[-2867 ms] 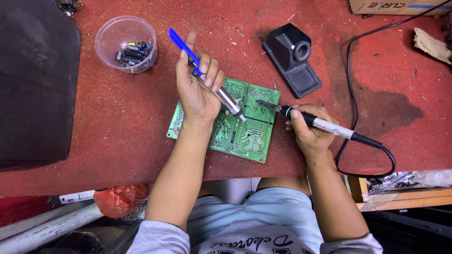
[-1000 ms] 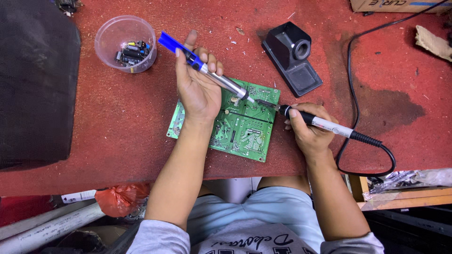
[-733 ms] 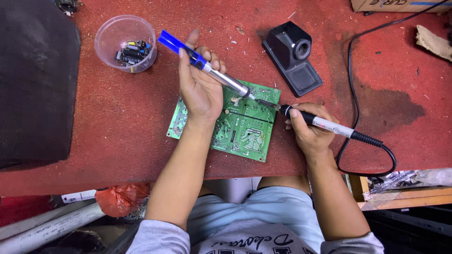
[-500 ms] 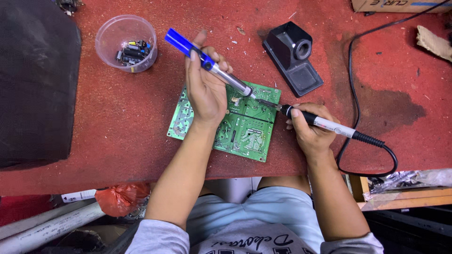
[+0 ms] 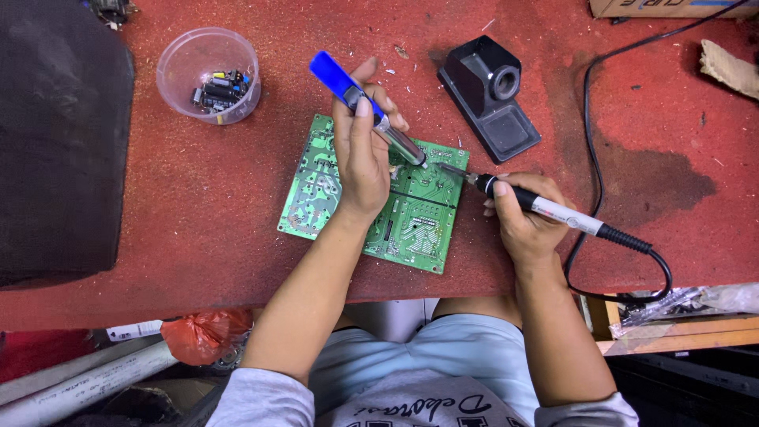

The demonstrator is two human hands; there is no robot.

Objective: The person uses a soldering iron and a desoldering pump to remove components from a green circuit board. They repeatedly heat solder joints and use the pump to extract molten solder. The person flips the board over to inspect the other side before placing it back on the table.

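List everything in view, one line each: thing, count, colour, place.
circuit board: one, green, table centre, under both hands
desoldering pump: one, blue and silver, in left hand, tip at the board
soldering iron: one, black and white, in right hand, tip at the board
iron stand: one, black, beyond the board
plastic cup: one, clear, holding small parts, far left
cable: one, black, right
table: one, red surface
left hand: grip shut on pump
right hand: grip shut on iron

Green circuit board, blue-topped desoldering pump, red table.
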